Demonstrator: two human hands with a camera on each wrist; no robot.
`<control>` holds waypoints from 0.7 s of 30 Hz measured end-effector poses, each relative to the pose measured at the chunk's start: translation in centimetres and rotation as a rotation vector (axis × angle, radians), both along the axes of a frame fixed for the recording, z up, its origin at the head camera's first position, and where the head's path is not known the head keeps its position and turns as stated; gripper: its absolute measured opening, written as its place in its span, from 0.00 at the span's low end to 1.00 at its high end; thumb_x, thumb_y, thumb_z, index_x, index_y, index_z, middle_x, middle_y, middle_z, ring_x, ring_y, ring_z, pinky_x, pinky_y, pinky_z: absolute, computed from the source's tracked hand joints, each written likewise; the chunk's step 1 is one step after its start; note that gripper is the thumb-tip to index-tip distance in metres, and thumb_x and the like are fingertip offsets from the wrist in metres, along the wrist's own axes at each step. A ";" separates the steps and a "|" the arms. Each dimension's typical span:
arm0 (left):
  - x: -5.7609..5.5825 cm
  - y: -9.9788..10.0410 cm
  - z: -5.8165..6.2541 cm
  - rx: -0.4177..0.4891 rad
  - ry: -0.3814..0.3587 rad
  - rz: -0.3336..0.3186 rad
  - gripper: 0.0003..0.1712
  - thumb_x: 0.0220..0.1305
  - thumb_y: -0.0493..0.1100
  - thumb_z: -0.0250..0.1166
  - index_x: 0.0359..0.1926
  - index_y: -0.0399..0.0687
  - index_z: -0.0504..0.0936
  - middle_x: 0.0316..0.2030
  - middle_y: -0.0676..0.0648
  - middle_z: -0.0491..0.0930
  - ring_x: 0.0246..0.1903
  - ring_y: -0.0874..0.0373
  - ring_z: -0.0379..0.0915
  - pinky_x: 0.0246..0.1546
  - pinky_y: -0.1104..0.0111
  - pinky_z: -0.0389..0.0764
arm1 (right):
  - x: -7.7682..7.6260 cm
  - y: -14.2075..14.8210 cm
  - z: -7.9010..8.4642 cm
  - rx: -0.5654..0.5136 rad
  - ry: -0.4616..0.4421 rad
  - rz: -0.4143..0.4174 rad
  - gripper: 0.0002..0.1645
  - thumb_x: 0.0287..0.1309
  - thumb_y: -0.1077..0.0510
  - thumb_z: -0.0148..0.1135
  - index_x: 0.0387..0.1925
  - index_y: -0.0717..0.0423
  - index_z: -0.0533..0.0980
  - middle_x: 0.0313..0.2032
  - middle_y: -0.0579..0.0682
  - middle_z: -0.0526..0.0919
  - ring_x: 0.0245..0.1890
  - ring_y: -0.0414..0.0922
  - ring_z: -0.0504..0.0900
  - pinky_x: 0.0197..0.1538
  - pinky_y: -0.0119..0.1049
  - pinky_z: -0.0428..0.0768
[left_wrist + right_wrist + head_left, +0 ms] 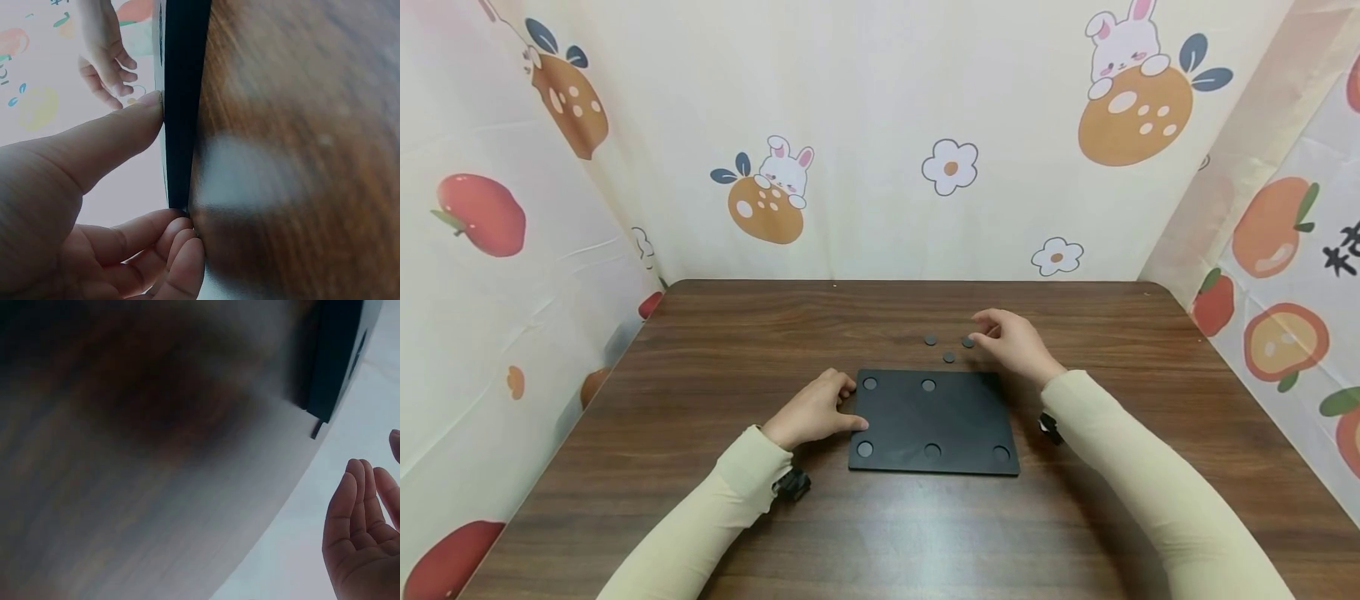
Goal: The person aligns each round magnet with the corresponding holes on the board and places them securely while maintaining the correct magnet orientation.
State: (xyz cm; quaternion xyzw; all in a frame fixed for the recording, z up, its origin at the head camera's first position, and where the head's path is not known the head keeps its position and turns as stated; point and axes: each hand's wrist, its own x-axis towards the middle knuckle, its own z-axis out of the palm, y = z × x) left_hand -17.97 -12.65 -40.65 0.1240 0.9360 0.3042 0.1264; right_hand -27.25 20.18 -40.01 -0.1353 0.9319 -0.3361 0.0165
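A flat black board point(936, 421) with several round recesses lies on the table. My left hand point(816, 410) holds it at its left side, the thumb on the top face and the curled fingers at the far left corner. In the left wrist view, the thumb point(128, 131) touches the board's face beside its thick edge point(186, 94). Beyond the board, my right hand point(1011, 342) hovers with fingers bent and thumb apart, nothing showing between them. Its thumb tip is right beside a small dark disc point(967, 342). Two similar discs, one farther left point(931, 340) and one nearer point(949, 357), lie close by.
Lighter grey circles show in the far left recess point(870, 383), far middle recess point(928, 385) and near left recess point(865, 449). The near middle recess point(932, 451) and near right recess point(1002, 453) look dark. A patterned curtain point(880, 208) hangs behind the wooden table point(737, 333).
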 end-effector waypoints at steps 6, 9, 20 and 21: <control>0.0 0.0 0.0 -0.006 -0.001 0.008 0.33 0.51 0.50 0.77 0.55 0.40 0.77 0.48 0.46 0.74 0.47 0.53 0.72 0.51 0.58 0.76 | -0.9 -0.4 0.0 0.014 -0.037 0.009 0.26 0.66 0.52 0.61 0.61 0.59 0.73 0.45 0.57 0.83 0.44 0.52 0.81 0.47 0.49 0.78; 0.0 -0.1 -0.1 -0.012 0.005 0.012 0.33 0.51 0.50 0.77 0.55 0.40 0.77 0.48 0.46 0.74 0.47 0.54 0.73 0.51 0.58 0.76 | -1.3 -0.5 -0.1 0.034 -0.060 0.017 0.26 0.66 0.53 0.61 0.62 0.58 0.72 0.45 0.57 0.83 0.43 0.52 0.81 0.47 0.48 0.79; -0.1 0.1 -0.3 -0.005 -0.001 0.007 0.33 0.51 0.50 0.77 0.54 0.40 0.77 0.48 0.46 0.74 0.47 0.54 0.73 0.52 0.58 0.76 | -2.3 -0.7 -1.1 0.114 -0.093 0.060 0.25 0.64 0.55 0.62 0.60 0.60 0.74 0.49 0.62 0.82 0.46 0.55 0.81 0.50 0.51 0.79; -0.2 0.1 -0.3 -0.004 -0.001 0.007 0.33 0.51 0.50 0.77 0.55 0.40 0.77 0.48 0.46 0.74 0.47 0.54 0.73 0.52 0.58 0.76 | -2.3 -0.7 -1.0 0.117 -0.095 0.062 0.24 0.64 0.55 0.62 0.60 0.60 0.75 0.50 0.62 0.82 0.47 0.55 0.81 0.51 0.52 0.79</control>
